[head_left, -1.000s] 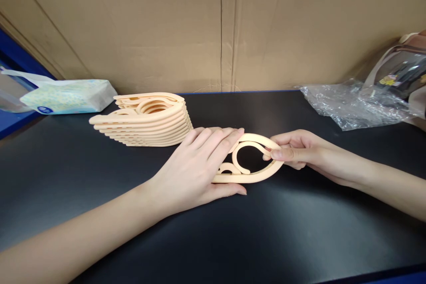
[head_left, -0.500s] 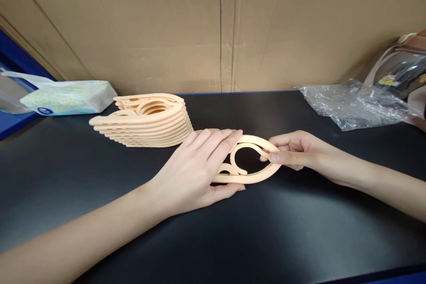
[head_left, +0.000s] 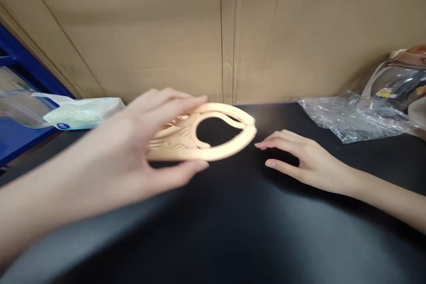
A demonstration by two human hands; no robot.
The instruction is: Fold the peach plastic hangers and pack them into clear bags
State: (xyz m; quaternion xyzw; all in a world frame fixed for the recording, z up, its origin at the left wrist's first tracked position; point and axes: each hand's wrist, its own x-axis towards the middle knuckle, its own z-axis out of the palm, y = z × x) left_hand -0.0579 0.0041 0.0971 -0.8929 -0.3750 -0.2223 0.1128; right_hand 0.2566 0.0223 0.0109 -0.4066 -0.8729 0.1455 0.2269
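Note:
My left hand (head_left: 133,142), slightly blurred, is wrapped round a peach-coloured plastic folding hanger (head_left: 229,148). The hanger is held up off the black table, fingers over its far edge and thumb along its near edge. Its rounded, looped end points right. Behind and through the hanger, part of a stack of similar hangers (head_left: 171,140) shows; my left hand and the held hanger hide most of it. To the right, my right hand (head_left: 299,159) is apart from the hanger, low over the table, with thumb and fingers spread and nothing between them.
A tissue pack (head_left: 84,113) lies at the back left beside a blue frame (head_left: 36,60). At the back right are crumpled clear plastic (head_left: 346,117) and a clear bottle with a strap (head_left: 399,82). A cardboard wall (head_left: 149,31) rises behind the black table (head_left: 216,230).
My right hand has let go of the hanger and opened. My left hand has lifted the hanger and moved it left and away, over the stack. The view has shifted slightly.

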